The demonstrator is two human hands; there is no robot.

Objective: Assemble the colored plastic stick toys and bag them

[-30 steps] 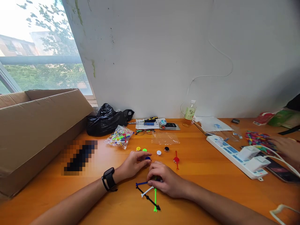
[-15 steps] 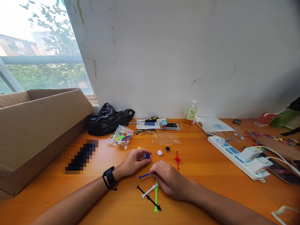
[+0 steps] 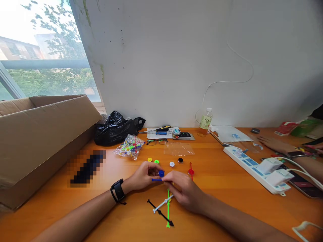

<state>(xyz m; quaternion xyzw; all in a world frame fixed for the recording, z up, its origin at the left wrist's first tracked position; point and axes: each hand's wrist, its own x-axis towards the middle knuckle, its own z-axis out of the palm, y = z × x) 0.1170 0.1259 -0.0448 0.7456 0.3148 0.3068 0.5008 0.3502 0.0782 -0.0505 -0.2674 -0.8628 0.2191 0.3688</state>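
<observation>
My left hand, with a black watch at the wrist, pinches a small blue disc just above the table. My right hand pinches a thin blue stick whose end meets the disc. Below my hands lie a black stick, a white stick and a green stick, crossed over one another. Small discs sit beyond: yellow, green, white, black. A red stick with a red disc lies to the right.
A bag of coloured sticks, a black plastic bag and an open cardboard box stand at the left. A white power strip with chargers lies right. Another person's hand rests at the far right. A bottle stands by the wall.
My right hand lifted the blue stick off the table and brought it up to the blue disc in my left hand. The other person's hand moved back on the right.
</observation>
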